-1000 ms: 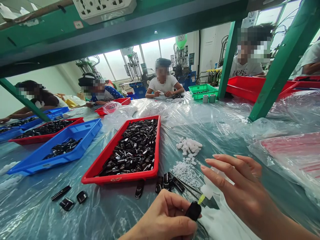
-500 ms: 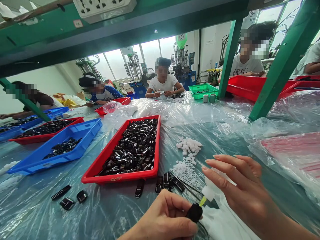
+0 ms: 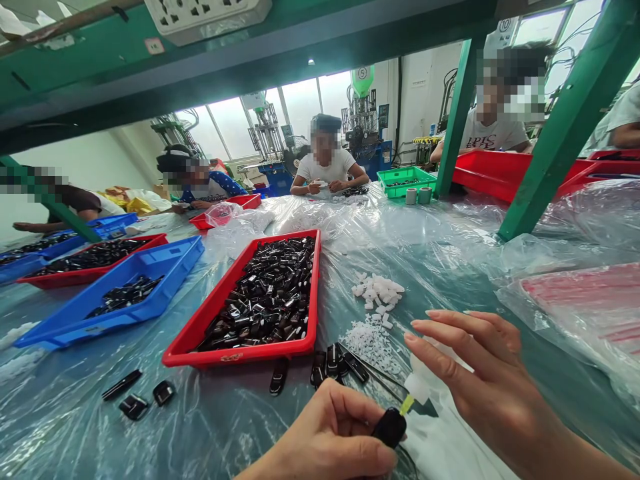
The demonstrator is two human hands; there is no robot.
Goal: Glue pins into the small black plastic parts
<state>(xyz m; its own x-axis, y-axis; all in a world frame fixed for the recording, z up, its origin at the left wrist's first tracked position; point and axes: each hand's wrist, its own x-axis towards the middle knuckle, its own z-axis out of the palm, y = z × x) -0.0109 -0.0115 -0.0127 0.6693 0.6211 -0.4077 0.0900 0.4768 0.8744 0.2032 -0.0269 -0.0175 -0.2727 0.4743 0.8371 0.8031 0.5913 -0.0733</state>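
Observation:
Between the thumb and fingers of my left hand is a small glossy black plastic part. My right hand is wrapped round a white squeeze bottle, whose body is mostly hidden behind the fingers. The bottle's yellow-green nozzle tip points down and meets the upper edge of the black part. Just beyond my left hand lie several loose black parts and a pair of thin metal tweezers. Small white pieces and a heap of tiny white bits lie past the bottle.
A red tray full of black parts stands ahead, with a blue tray left of it. Green posts and a beam frame the table. A white cloth lies under my right hand. Several people sit across the table.
Both hands hold nearly the same pose, and the nozzle stays at the black part's edge. At the far left, a person's arm has shifted slightly.

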